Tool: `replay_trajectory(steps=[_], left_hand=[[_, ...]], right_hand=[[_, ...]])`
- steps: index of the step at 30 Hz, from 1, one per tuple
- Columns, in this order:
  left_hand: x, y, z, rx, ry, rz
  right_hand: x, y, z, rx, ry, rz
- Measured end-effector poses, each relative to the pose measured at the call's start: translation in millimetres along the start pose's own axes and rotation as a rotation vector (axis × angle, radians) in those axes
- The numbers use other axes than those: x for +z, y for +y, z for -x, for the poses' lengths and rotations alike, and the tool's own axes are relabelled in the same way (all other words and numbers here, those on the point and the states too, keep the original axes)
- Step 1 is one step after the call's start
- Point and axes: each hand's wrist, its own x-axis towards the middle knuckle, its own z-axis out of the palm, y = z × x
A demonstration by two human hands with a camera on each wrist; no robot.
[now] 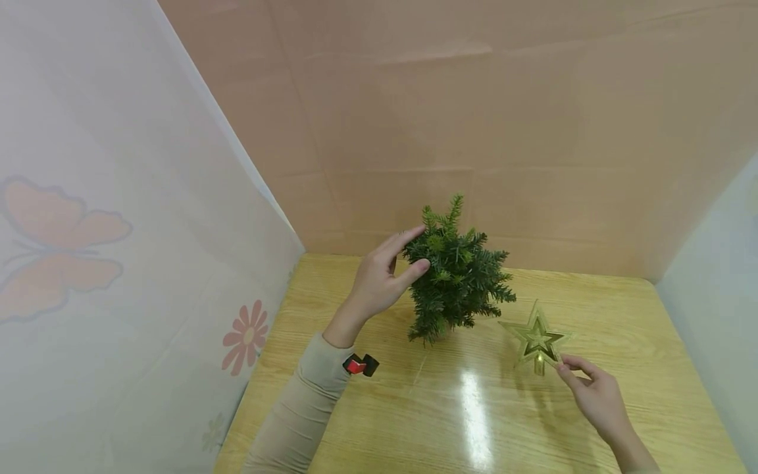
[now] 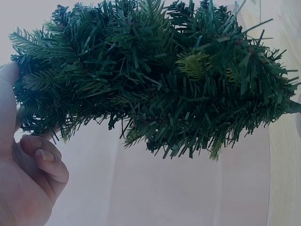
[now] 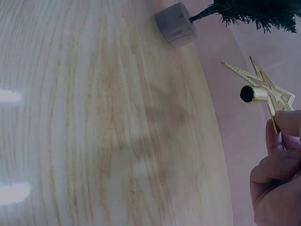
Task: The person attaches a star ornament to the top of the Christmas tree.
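A small artificial Christmas tree (image 1: 458, 280) with dense green needles stands on the wooden table. My left hand (image 1: 381, 276) holds its upper left side, thumb in front and fingers reaching behind the branches. In the left wrist view, that hand (image 2: 28, 165) is at the tree's (image 2: 155, 80) upper end, some fingers curled below the foliage. My right hand (image 1: 595, 395) pinches one lower point of a gold star topper (image 1: 537, 339), held above the table to the right of the tree. The right wrist view shows the star's (image 3: 277, 96) short hollow tube and the tree's round grey base (image 3: 176, 24).
The pale wooden table (image 1: 391, 408) carries a bright reflection near its middle. A plain pinkish-tan backdrop (image 1: 414, 118) rises behind it. A white sheet (image 1: 118, 131) with butterfly and flower prints stands at the left, and a pale panel (image 1: 716, 296) at the right.
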Motion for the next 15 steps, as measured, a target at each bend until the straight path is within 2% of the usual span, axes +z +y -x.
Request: replay_trajectory(steps=[10, 15], left_hand=[[-0.2, -0.4, 0.7, -0.012, -0.009, -0.002], [0.0, -0.7, 0.9, -0.013, -0.007, -0.006]], right_hand=[[-8.8, -6.8, -5.6, -0.056, 0.046, 0.020], [-13.3, -11.8, -7.8, -0.067, 0.069, -0.003]])
